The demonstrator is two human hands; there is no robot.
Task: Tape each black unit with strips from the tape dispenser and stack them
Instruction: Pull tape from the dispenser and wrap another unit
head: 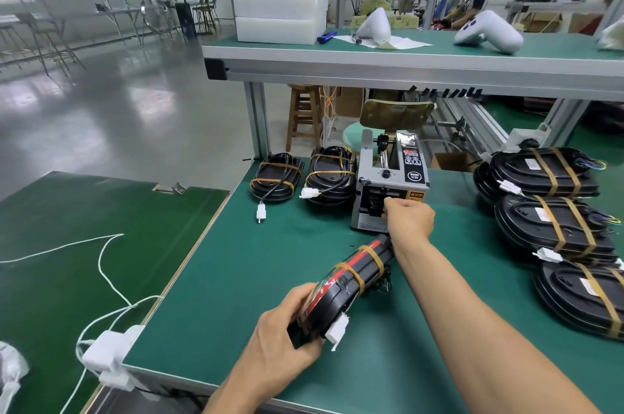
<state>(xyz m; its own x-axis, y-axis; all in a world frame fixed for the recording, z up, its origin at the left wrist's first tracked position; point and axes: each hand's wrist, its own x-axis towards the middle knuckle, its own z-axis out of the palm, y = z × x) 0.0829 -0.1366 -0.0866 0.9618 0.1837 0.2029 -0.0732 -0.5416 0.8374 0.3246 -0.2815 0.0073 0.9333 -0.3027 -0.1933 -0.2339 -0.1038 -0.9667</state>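
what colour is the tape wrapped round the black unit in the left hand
Brownish tan. Two bands cross the black unit gripped by the left hand, clearest in the head view.

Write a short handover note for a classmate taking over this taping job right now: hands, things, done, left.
Left hand grips the black unit on edge on the green mat; it already has two tape bands.
Right hand is at the tape dispenser outlet, fingers pinched as if taking a strip.
Done: taped units stacked on the right.
Left: two units beside the dispenser, taping state unclear.

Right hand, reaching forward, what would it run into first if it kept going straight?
The right hand already sits at the tape dispenser; going on, it would likely meet the dispenser's front outlet first.
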